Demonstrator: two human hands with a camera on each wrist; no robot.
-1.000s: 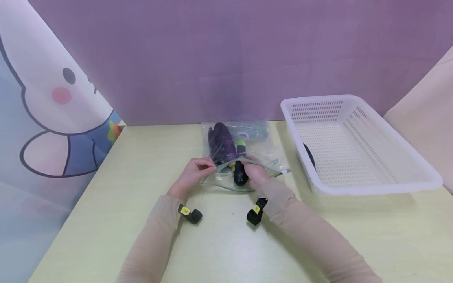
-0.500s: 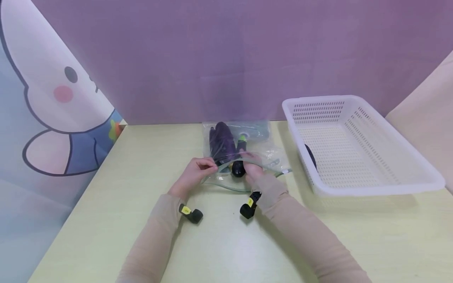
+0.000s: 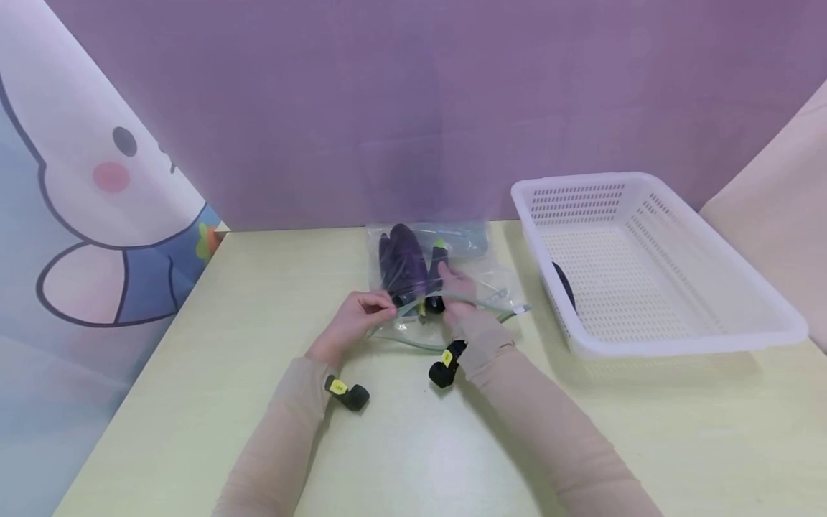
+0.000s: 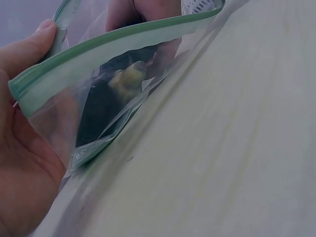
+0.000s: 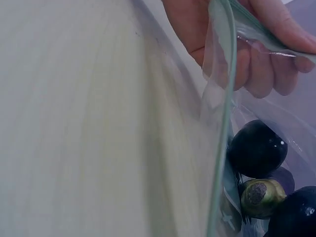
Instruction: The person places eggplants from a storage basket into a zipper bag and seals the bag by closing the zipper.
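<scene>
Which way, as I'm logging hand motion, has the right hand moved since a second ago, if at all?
Yes: against the white basket in the head view, the right hand has moved forward and slightly left, farther into the clear bag.

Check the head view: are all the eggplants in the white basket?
No: several eggplants lie inside the clear zip bag, left of the white basket.

Purple backdrop (image 3: 388, 108); cartoon-printed cloth (image 3: 84, 237)
</scene>
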